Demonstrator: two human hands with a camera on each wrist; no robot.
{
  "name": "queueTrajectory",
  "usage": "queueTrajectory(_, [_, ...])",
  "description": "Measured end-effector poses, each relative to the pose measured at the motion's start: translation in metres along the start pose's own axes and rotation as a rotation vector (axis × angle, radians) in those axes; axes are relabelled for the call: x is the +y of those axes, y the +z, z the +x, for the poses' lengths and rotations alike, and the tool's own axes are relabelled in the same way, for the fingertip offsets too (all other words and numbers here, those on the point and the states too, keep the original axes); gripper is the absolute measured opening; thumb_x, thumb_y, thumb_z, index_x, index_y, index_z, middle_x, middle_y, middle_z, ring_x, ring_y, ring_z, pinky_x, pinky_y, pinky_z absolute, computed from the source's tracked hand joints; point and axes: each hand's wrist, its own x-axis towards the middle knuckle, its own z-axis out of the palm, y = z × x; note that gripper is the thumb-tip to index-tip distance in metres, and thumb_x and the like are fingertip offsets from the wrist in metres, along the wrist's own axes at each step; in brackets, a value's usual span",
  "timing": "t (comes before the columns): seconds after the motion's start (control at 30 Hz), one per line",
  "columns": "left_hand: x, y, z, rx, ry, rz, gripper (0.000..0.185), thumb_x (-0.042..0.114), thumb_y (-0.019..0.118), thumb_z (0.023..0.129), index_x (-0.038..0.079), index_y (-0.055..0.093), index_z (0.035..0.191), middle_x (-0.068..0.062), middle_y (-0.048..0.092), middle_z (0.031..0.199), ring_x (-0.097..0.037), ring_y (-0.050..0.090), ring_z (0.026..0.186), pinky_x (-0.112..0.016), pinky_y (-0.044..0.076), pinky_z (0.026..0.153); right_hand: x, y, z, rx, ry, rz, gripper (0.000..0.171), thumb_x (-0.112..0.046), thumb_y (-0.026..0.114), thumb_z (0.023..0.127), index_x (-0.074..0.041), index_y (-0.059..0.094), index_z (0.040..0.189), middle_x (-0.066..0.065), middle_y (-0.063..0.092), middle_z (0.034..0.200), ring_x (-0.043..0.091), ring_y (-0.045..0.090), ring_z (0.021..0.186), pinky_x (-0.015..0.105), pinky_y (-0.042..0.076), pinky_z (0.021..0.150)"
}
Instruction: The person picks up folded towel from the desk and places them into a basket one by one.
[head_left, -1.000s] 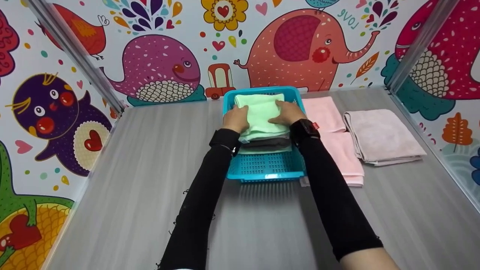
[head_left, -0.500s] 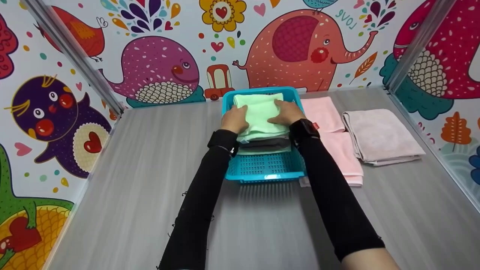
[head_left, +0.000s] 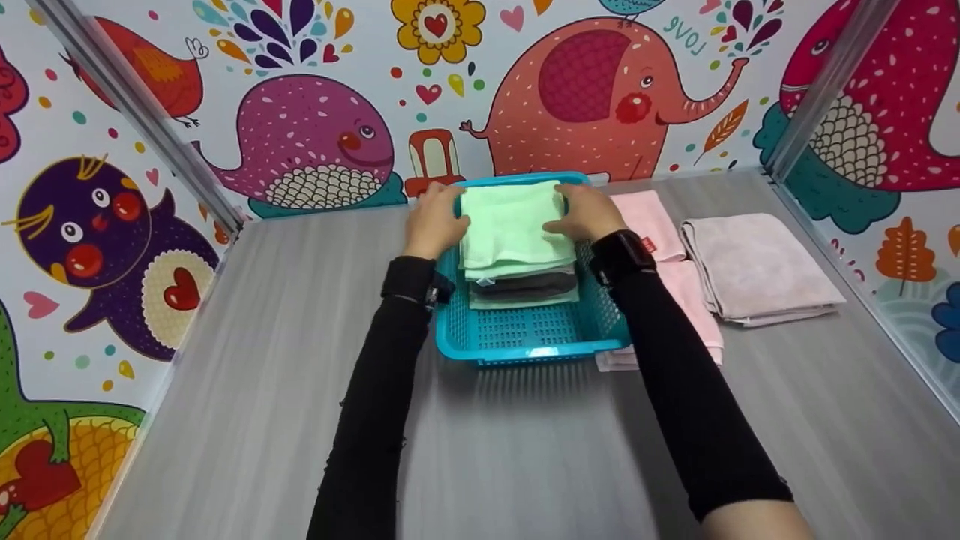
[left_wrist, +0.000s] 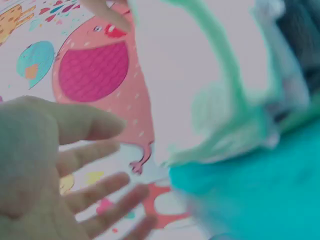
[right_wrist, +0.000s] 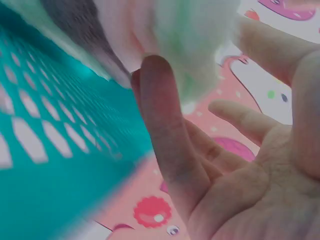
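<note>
A teal slotted basket (head_left: 525, 337) sits mid-table with a stack of folded towels in it. A light green towel (head_left: 510, 225) lies on top, with grey and pale ones (head_left: 525, 289) below. My left hand (head_left: 433, 216) is at the stack's far left corner. In the left wrist view that hand (left_wrist: 75, 165) is open with spread fingers, beside the green towel's edge (left_wrist: 225, 100) and apart from it. My right hand (head_left: 589, 210) lies against the stack's right side. In the right wrist view one straight finger (right_wrist: 160, 110) presses the green towel (right_wrist: 195, 45).
A long pink towel (head_left: 652, 225) lies just right of the basket and partly under my right forearm. A folded mauve towel (head_left: 757, 266) sits farther right. Cartoon-printed walls with metal posts (head_left: 150, 127) enclose the grey table (head_left: 525, 450) on three sides.
Both hands have slid off the top of the green towel, outward and farther away, to the stack's sides. The towels and basket have stayed where they were.
</note>
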Motion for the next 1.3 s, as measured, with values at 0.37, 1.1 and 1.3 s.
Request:
queueTrajectory(0.37, [-0.051,0.005,-0.040,-0.151,-0.112,-0.199,0.083,0.043,0.065,0.101,0.006,0.026,0.164,-0.023,0.060,0.137,-0.036,0.062,0.121,-0.052,0.049,0.105,0.046,-0.031,-0.050,0.133,0.012,0.143,0.070,-0.034,0.069,0.098,-0.013,0.041,0.160,0.024,0.054,0.150,0.045,0.053,0.135,0.065,0.048,0.103])
queueTrajectory(1.1, [-0.049,0.047,-0.062,-0.075,-0.088,-0.476,0.064,0.017,0.053,0.105,0.009,0.027,0.163,-0.022,0.046,0.157,-0.038,0.053,0.137,-0.052,0.045,0.109,0.134,0.041,-0.106,-0.013,-0.102,-0.161,0.069,-0.024,0.086,0.083,-0.008,0.060,0.145,0.024,0.054,0.147,0.048,0.046,0.138,0.067,0.039,0.110])
queueTrajectory(1.3, [-0.051,0.047,-0.062,-0.091,-0.109,-0.489,0.067,0.019,0.052,0.106,0.010,0.022,0.165,-0.023,0.035,0.165,-0.041,0.037,0.150,-0.054,0.039,0.116,0.127,0.042,-0.121,-0.037,-0.096,-0.182,0.070,-0.024,0.086,0.083,-0.008,0.060,0.146,0.025,0.053,0.149,0.050,0.045,0.140,0.068,0.038,0.111])
